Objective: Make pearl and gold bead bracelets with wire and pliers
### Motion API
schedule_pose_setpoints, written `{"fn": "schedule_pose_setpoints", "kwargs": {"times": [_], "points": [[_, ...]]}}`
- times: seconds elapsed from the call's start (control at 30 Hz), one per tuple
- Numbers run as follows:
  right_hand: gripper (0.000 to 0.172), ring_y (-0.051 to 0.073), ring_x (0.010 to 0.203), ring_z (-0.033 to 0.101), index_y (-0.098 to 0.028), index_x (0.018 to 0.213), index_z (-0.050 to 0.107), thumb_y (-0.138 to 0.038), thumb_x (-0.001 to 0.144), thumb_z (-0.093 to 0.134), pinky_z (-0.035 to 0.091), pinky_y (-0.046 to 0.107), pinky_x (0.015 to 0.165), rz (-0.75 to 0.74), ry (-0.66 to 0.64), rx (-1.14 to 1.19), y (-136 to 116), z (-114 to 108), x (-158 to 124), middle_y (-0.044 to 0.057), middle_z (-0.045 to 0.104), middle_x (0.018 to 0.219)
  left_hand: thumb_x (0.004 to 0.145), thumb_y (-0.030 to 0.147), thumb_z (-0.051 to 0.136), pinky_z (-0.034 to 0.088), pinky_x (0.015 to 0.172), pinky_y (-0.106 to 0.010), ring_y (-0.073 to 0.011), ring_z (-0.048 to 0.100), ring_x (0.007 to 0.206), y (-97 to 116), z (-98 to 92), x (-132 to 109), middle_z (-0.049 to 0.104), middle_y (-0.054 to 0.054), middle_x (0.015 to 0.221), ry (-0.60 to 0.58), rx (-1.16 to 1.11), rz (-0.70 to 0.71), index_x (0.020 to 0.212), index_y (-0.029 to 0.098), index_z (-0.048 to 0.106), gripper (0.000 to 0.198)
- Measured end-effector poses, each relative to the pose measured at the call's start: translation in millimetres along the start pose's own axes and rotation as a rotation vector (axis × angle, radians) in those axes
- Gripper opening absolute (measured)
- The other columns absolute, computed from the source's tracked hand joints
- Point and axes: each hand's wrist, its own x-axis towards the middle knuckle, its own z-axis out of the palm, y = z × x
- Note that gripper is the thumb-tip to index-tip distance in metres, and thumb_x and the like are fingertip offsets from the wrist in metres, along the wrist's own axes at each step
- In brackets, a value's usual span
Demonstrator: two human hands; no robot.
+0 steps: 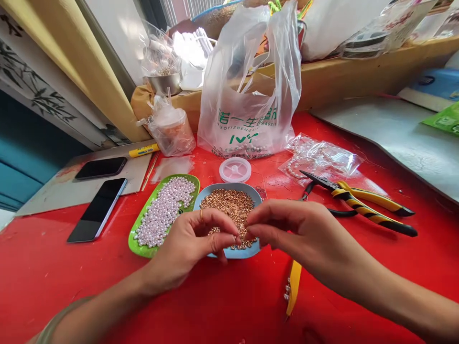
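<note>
My left hand (201, 239) and my right hand (290, 227) meet above a blue tray (256, 251), fingertips pinched close together. Small gold-coloured metal pieces (229, 203) fill that tray. Whatever tiny thing each pinch holds is too small to make out. A gold ring sits on a finger of my left hand. Just left of it, a green tray (134, 243) carries many pale pink pearl beads (161, 210). Under my right hand lies a yellow-handled tool (294, 284), partly hidden, with a few pearl beads (287, 289) beside it.
Yellow-and-black pliers (362, 203) lie at right, near a clear bag (322, 157) of beads. Behind the trays are a round clear plastic spool (234, 170), a plastic carrier bag (247, 105) and a wrapped drink cup (172, 126). Two phones (97, 210) lie left on the red table (215, 306).
</note>
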Motion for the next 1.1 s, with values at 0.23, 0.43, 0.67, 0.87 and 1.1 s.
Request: {"fn": "schedule_pose_setpoints", "kwargs": {"times": [0.23, 0.43, 0.67, 0.87, 1.1], "points": [[0.014, 0.008, 0.055, 0.060, -0.019, 0.071, 0.068, -0.016, 0.080, 0.058, 0.045, 0.015, 0.053, -0.014, -0.055, -0.086, 5, 10, -21, -0.003, 0.067, 0.060, 0.074, 0.021, 0.072, 0.051, 0.044, -0.011, -0.0107, 0.060, 0.065, -3, 8.0, -16, 0.068, -0.002, 0.069, -0.053, -0.207, -0.127, 0.073, 0.018, 0.073, 0.004], [0.017, 0.010, 0.049, 0.056, -0.021, 0.069, 0.066, -0.014, 0.076, 0.052, 0.043, 0.017, 0.044, 0.034, -0.065, -0.147, 3, 17, -34, -0.001, 0.064, 0.057, 0.074, 0.021, 0.072, 0.051, 0.049, -0.011, -0.0080, 0.059, 0.061, -8, 12.3, -22, 0.067, -0.001, 0.070, -0.015, -0.161, -0.187, 0.073, 0.018, 0.073, 0.004], [0.018, 0.009, 0.048, 0.047, -0.020, 0.060, 0.055, -0.018, 0.076, 0.048, 0.038, 0.016, 0.044, 0.136, -0.092, -0.061, 1, 17, -34, -0.003, 0.054, 0.053, 0.075, 0.021, 0.072, 0.051, 0.051, -0.012, -0.0075, 0.059, 0.060, -12, 12.9, -22, 0.067, 0.000, 0.073, 0.010, -0.083, -0.170, 0.075, 0.019, 0.073, 0.002], [0.017, 0.008, 0.047, 0.036, -0.019, 0.056, 0.048, -0.019, 0.072, 0.046, 0.029, 0.019, 0.042, 0.250, -0.127, 0.099, -4, 21, -29, -0.003, 0.043, 0.050, 0.075, 0.020, 0.072, 0.050, 0.052, -0.011, -0.0056, 0.059, 0.058, -13, 13.4, -23, 0.067, 0.002, 0.072, 0.010, -0.055, -0.147, 0.073, 0.020, 0.073, 0.002], [0.017, 0.007, 0.047, 0.032, -0.018, 0.055, 0.046, -0.022, 0.072, 0.046, 0.026, 0.019, 0.043, 0.280, -0.142, 0.155, -3, 22, -30, -0.005, 0.039, 0.050, 0.074, 0.019, 0.073, 0.050, 0.053, -0.011, -0.0052, 0.059, 0.058, -12, 13.3, -23, 0.067, 0.003, 0.071, 0.016, -0.036, -0.138, 0.073, 0.020, 0.073, 0.001]]}}
